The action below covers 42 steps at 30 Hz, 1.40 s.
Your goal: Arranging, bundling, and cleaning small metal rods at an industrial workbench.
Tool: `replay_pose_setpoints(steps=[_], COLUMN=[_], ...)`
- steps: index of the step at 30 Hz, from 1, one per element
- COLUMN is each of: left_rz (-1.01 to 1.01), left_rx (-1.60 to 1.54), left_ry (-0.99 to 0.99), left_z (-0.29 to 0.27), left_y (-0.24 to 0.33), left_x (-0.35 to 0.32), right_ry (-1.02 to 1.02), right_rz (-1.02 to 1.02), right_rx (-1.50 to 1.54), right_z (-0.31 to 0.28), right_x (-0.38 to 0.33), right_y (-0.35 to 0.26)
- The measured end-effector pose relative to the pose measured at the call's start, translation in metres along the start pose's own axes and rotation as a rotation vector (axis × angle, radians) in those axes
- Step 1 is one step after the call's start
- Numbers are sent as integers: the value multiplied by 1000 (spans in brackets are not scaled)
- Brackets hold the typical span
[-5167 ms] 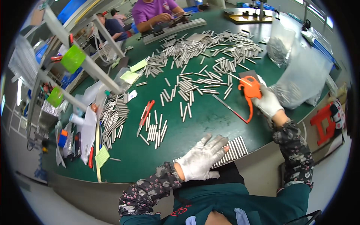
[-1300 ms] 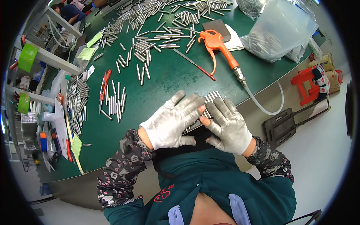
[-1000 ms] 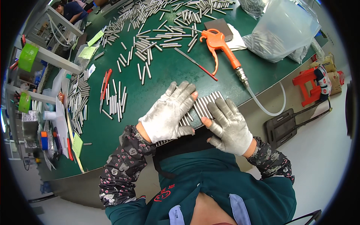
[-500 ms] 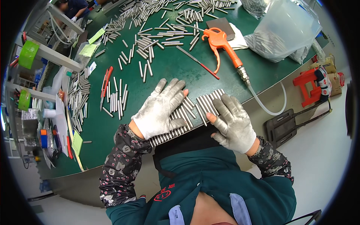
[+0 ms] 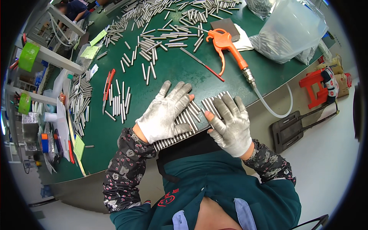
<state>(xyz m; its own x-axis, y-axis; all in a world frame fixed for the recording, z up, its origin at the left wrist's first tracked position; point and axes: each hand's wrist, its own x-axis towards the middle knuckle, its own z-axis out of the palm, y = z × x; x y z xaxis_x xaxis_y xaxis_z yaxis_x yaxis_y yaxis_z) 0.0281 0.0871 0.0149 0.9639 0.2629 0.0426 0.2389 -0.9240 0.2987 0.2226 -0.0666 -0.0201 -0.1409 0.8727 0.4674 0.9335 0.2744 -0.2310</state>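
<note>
Metal rods point(image 5: 190, 116) lie side by side at the frame's center, along the green desk's point(image 5: 105, 149) near edge. The gloved left hand point(image 5: 164, 115) spreads over them; the right hand point(image 5: 232, 125), fingers slightly parted, covers their right end.

The left hand point(image 5: 163, 117) and right hand point(image 5: 232, 128) wear white cloth gloves point(image 5: 153, 126), grimy grey over the fingers, a bare fingertip point(image 5: 191, 97) showing from each. Black oversleeves point(image 5: 124, 166) with pink and pale-grey print gather near the wrists. The dark teal top point(image 5: 226, 176) bears red embroidery point(image 5: 166, 199) and light-blue flaps point(image 5: 245, 214) at its open neck.
</note>
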Motion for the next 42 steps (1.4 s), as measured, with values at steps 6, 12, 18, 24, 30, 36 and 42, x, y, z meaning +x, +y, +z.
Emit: replay_pose_setpoints(steps=[6, 12, 18, 24, 30, 36, 42], left_rz=[0, 11, 17, 38, 43, 67, 99], left_rx=[-35, -53, -103, -110, -105, -84, -103], left_ry=[-11, 14, 51, 84, 32, 109, 8], left_z=[-1, -3, 0, 2, 4, 6, 5], left_y=[0, 16, 12, 13, 8, 10, 15], left_x=[-1, 2, 1, 0, 1, 9, 11], right_ry=[219, 190, 290, 327, 285, 174, -79], right_rz=[63, 116, 186, 203, 342, 249, 147], right_rx=[-5, 52, 105, 122, -14, 36, 2], right_z=[7, 4, 9, 10, 15, -7, -5], right_x=[4, 7, 11, 12, 23, 21, 15], right_y=[-2, -7, -10, -8, -15, -7, 4])
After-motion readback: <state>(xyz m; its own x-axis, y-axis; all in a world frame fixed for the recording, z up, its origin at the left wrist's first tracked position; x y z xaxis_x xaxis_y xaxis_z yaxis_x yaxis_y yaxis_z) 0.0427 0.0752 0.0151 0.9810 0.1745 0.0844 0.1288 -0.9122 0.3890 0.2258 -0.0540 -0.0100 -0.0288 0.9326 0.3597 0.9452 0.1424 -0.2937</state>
